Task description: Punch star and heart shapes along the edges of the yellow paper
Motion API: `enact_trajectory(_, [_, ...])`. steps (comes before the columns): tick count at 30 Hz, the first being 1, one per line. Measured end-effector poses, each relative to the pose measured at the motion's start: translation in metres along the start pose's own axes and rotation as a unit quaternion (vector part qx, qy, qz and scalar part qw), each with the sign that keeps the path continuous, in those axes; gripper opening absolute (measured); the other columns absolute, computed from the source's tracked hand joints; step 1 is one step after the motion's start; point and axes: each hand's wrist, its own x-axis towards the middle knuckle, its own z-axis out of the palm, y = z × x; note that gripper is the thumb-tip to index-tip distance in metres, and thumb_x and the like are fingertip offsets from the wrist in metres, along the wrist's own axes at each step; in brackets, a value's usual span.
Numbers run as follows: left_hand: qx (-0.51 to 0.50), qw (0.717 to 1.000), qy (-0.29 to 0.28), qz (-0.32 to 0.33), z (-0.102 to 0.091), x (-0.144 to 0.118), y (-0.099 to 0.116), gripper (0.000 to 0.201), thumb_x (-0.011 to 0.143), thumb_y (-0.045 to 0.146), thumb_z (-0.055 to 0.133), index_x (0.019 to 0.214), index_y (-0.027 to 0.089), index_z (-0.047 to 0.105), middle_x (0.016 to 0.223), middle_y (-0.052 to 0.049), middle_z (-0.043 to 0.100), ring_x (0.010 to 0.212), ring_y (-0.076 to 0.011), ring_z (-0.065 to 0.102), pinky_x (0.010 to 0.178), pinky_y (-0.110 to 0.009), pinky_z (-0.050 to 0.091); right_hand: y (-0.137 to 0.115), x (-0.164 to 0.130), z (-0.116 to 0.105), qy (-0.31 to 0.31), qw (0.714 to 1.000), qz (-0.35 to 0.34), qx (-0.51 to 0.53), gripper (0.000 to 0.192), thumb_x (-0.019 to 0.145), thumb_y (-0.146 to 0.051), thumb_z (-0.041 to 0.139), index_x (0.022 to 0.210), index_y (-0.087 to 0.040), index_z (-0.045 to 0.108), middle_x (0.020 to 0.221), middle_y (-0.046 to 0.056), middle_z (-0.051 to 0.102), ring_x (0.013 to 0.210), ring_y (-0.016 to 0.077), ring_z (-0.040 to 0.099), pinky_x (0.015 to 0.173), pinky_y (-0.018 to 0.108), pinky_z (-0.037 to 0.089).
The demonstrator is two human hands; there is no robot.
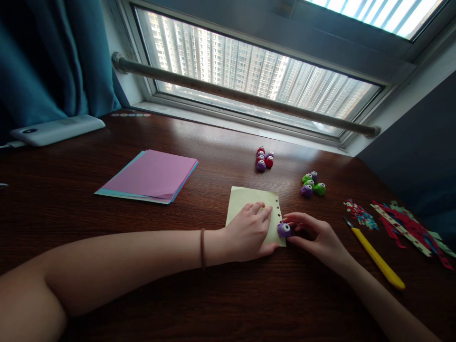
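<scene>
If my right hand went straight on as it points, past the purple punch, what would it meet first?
Probably your left hand, resting on the pale yellow paper just beyond the purple punch that your right hand holds, though depth is hard to judge.

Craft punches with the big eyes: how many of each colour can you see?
Purple craft punches: 6
Red craft punches: 3
Green craft punches: 3
Total in view: 12
</scene>
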Motion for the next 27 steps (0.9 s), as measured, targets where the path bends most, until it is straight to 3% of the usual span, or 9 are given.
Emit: enact_trajectory(27, [0.002,1.0,-0.005,-0.011,0.0011,0.0,0.0002,0.065,0.081,0.055,0.04,0.122,0.004,0.043,0.127,-0.015,0.045,0.116,-0.0326,0.036,0.098,-0.045,0.03,0.0036,-0.0003,0.0024,0.009,1.0,0.011,0.019,0.035,0.074,-0.027,0.067,0.107,-0.021,0.057,0.1,0.003,0.063,0.087,0.0184,0.058,0.079,0.031,0.047])
